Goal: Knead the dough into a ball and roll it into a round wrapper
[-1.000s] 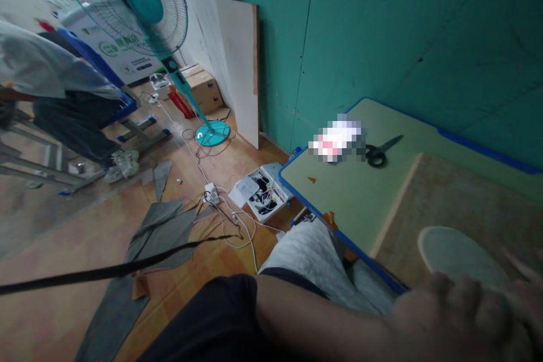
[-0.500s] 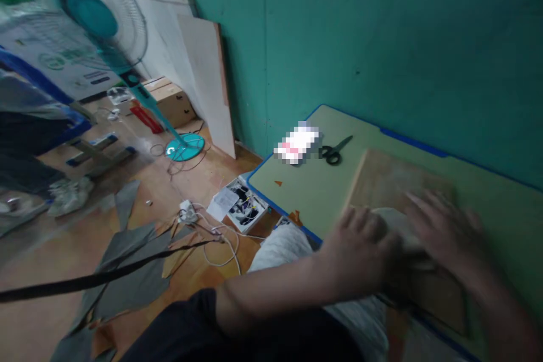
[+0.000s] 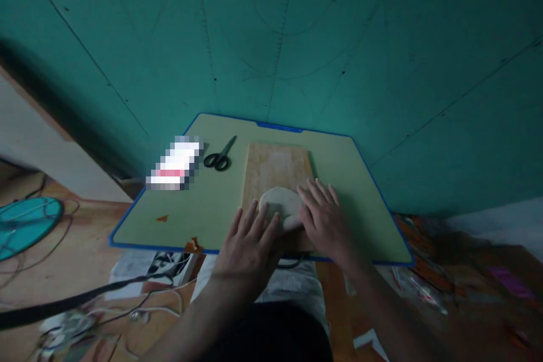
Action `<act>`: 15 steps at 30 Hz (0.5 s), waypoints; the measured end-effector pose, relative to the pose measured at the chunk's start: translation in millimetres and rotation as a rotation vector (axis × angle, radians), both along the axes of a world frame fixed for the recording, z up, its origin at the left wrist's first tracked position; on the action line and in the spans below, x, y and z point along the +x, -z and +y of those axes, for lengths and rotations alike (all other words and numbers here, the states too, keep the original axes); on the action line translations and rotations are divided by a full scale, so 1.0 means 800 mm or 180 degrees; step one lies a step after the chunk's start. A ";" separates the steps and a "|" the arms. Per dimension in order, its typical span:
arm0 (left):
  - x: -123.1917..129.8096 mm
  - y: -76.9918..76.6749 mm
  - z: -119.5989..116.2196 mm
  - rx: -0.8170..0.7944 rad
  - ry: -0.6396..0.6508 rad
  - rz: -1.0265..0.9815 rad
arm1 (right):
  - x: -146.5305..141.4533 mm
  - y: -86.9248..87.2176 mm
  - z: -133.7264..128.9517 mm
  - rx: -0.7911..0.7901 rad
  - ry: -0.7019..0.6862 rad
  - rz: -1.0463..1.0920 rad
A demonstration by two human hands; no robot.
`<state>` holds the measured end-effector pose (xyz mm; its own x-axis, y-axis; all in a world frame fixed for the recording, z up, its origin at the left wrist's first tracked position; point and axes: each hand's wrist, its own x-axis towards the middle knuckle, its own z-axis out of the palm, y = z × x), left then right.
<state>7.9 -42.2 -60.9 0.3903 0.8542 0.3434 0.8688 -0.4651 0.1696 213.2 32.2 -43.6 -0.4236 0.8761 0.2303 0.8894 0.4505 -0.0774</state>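
A pale, flat, rounded piece that looks like dough lies on the near half of a wooden board. My left hand rests at its left and near edge, fingers spread, the fingertips touching it and the board. On the other side, my right hand has its fingers stretched out over the piece's right edge. Neither hand is wrapped round anything. The part of the piece under my palms and fingers is hidden.
The board lies on a light green table with a blue edge against a green wall. Black scissors and a pixelated phone-like object are on its left. Cables and a fan base are on the floor at left.
The view has swung to the right, so the table is now central and the fan mostly out of frame. Both hands remain at the pale piece, with fingers more clearly spread.
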 end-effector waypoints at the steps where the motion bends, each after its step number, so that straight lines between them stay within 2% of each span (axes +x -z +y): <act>1: 0.000 0.001 -0.002 0.0078 0.0018 0.0054 | 0.007 0.001 -0.010 0.0015 -0.0027 -0.0007; 4: -0.001 -0.001 0.001 0.0165 0.0074 0.0173 | 0.018 0.003 -0.027 -0.0001 -0.0125 -0.0042; 6: -0.003 -0.005 0.013 0.0108 0.0019 0.0225 | 0.016 0.001 -0.021 -0.0042 -0.0181 -0.0037; 9: -0.007 -0.015 0.050 -0.0069 -0.0327 0.0274 | 0.001 -0.003 0.008 -0.0102 -0.0180 -0.0015; 12: -0.013 -0.021 0.093 -0.0247 -0.0682 0.0212 | -0.017 -0.008 0.043 -0.0096 0.0077 0.0020; 15: -0.018 -0.020 0.109 -0.0247 -0.0655 0.0152 | -0.025 -0.010 0.050 -0.0055 0.0153 0.0042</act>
